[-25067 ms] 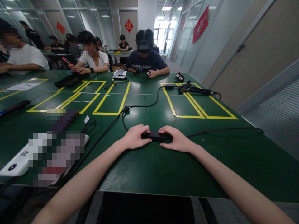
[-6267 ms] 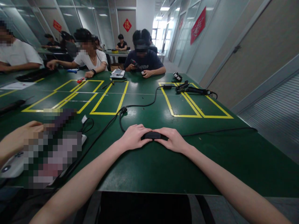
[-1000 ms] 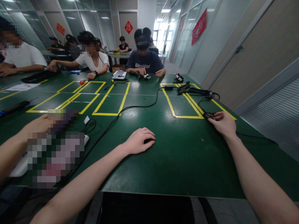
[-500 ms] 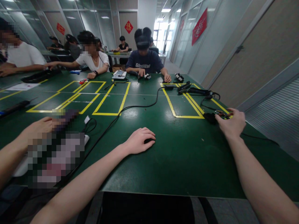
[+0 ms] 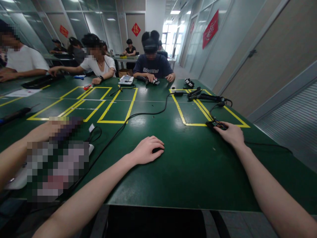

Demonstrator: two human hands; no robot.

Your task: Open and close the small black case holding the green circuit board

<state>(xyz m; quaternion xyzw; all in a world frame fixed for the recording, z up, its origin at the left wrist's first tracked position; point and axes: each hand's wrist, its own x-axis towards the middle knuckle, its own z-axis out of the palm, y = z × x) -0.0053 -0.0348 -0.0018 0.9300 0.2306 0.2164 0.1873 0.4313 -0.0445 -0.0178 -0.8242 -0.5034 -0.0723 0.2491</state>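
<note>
My left hand (image 5: 150, 150) rests palm down on the green table (image 5: 173, 178). Its fingers bend loosely, with a dark gap showing between thumb and fingers, and nothing is seen in it. Over on the right, my right hand (image 5: 232, 134) grips a small black device with exposed wiring (image 5: 216, 125). That device is low at the table surface, by the near edge of a yellow tape outline (image 5: 198, 125). Its far side shows past my thumb and fingers, while the rest is covered by the hand. A cable (image 5: 213, 109) runs near it.
Beyond the device lies a long black tool (image 5: 206, 96). A black cable (image 5: 138, 114) crosses the table. At left, another person's hand (image 5: 43, 132) is beside a blurred dark object (image 5: 68, 129). Across the table, a person in a dark shirt (image 5: 152, 67) handles small parts.
My right hand has moved left with the black device, from the outline's right side toward its near left corner. My left hand has stayed in place.
</note>
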